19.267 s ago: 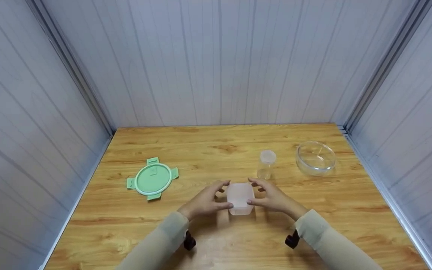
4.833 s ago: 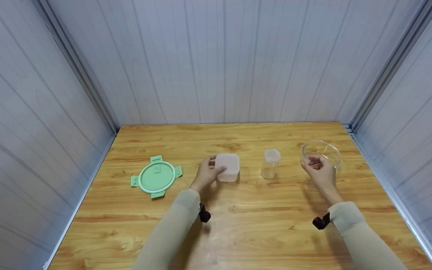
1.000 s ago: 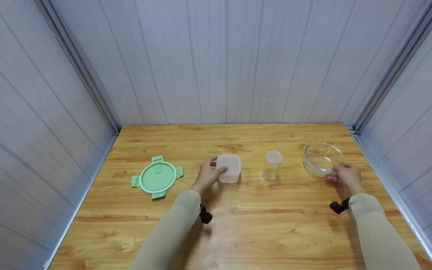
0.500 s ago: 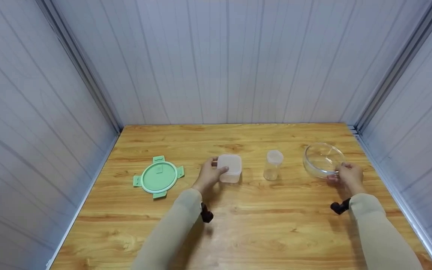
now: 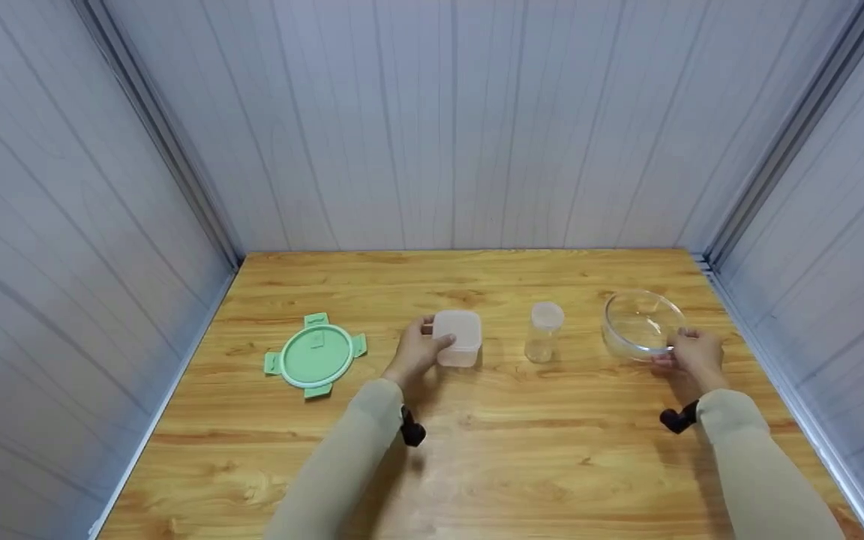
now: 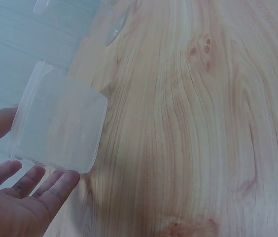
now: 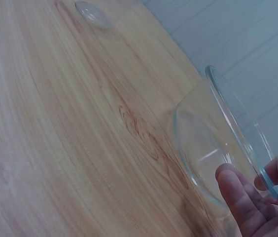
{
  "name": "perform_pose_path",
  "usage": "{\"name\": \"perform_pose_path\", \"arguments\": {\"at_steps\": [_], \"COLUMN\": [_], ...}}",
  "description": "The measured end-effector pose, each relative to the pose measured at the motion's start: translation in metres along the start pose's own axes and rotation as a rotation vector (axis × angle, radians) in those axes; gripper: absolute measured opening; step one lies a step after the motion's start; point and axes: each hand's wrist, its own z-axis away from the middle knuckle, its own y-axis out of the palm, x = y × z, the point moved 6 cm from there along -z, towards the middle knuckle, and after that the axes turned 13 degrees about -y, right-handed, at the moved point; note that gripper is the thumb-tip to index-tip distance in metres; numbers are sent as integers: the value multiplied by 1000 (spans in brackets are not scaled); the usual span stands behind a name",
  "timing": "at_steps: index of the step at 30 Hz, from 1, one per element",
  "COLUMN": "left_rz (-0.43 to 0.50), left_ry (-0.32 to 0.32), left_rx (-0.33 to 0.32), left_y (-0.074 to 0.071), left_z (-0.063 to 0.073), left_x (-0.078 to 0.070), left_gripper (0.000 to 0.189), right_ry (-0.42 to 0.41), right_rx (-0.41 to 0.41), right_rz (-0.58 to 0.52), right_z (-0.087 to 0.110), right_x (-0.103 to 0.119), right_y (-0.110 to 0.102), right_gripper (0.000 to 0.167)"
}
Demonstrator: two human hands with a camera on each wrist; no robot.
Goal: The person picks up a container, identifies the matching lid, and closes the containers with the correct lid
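My left hand (image 5: pixel 415 352) holds a small square frosted plastic container (image 5: pixel 457 339) with its lid on, left of the table's middle. The thumb lies on the lid and the fingers (image 6: pixel 57 195) touch one side, as the left wrist view shows. At the right, my right hand (image 5: pixel 694 356) pinches the near right rim of a round clear glass bowl (image 5: pixel 619 341). In the right wrist view the thumb is at the rim and the other fingers (image 7: pixel 235 190) lie against the bowl's outer wall. Whether the bowl's base touches the table is hard to tell.
A clear cylindrical jar (image 5: pixel 541 341) with a whitish lid stands between the container and the bowl. On the left lies a round green lid (image 5: pixel 317 355) with several clip flaps spread out. Pale panel walls (image 5: pixel 432 127) close in the wooden table (image 5: pixel 507 465) at the back and sides.
Earlier both hands were at the container, which has since gone back and left. My right hand went to the bowl, then round to its right rim. Lately the bowl shifted slightly nearer and left.
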Motion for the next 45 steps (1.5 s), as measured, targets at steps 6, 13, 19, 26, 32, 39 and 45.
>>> {"name": "perform_pose_path", "arguments": {"at_steps": [6, 13, 19, 26, 32, 39, 45], "left_rz": [5, 19, 20, -1, -39, -42, -35], "left_ry": [-6, -12, -26, 24, 57, 28, 12], "left_rx": [-3, -10, -19, -11, -13, -14, -14], "left_y": [1, -1, -3, -2, -2, -1, 1], "left_z": [-1, -2, -3, -3, -2, 0, -1], "left_x": [2, 2, 2, 0, -3, -2, 1], "left_gripper": [57, 56, 57, 59, 60, 61, 58], "right_ry": [-21, -26, -39, -48, -38, -38, -44], "right_rx": [-33, -2, 21, 9, -13, 5, 8], "right_rz": [-24, -38, -44, -77, -108, -50, -45], "right_z": [0, 1, 3, 6, 9, 13, 16], "right_x": [4, 12, 25, 29, 33, 41, 48], "right_y": [2, 3, 7, 8, 7, 5, 7], "right_gripper": [55, 62, 64, 48, 44, 53, 39]}}
